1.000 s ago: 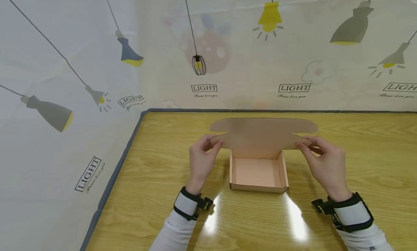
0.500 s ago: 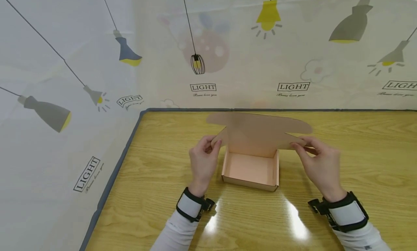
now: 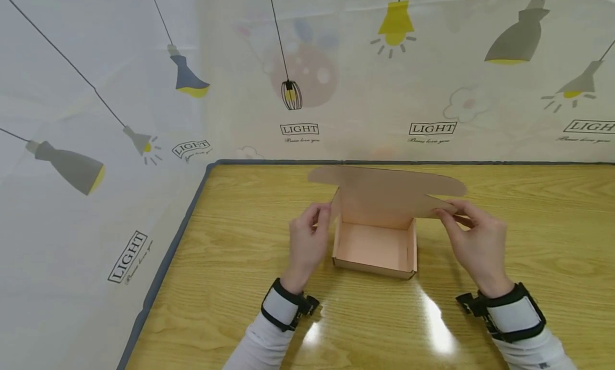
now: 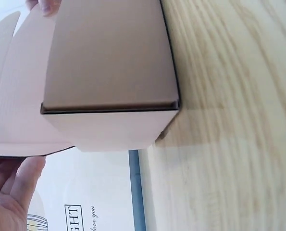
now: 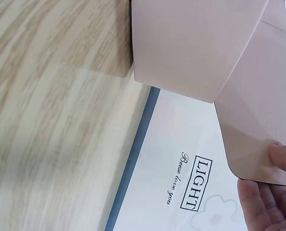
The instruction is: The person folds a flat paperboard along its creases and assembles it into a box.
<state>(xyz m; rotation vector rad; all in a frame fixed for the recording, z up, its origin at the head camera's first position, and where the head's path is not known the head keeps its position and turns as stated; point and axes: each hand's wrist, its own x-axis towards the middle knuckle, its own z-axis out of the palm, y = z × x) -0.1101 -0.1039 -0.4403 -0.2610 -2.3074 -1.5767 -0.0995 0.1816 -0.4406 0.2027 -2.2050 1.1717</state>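
Note:
A small cardboard box point(image 3: 372, 246) sits on the wooden table, its lid point(image 3: 379, 199) raised at the back and its inside bare. The lid's left side flap point(image 3: 335, 204) is turned inward. Against the outer face of that flap rest the fingers of my left hand point(image 3: 307, 242); the left wrist view shows the fingertips point(image 4: 33, 166) at its edge, not wrapped round it. My right hand point(image 3: 480, 242) pinches the right side flap point(image 3: 439, 203), which sticks outward. In the right wrist view the thumb point(image 5: 283, 158) lies on this flap and the other fingers are behind it.
The wooden table point(image 3: 230, 242) extends on both sides of the box. A wall covering point(image 3: 355, 103) printed with lamps stands behind the table and along its left side, with a grey-blue edging strip point(image 3: 278, 162) where they meet.
My left hand has gone from pinching the left flap to touching its outside, and the flap has turned inward. The box has rotated slightly. My right hand keeps its pinch.

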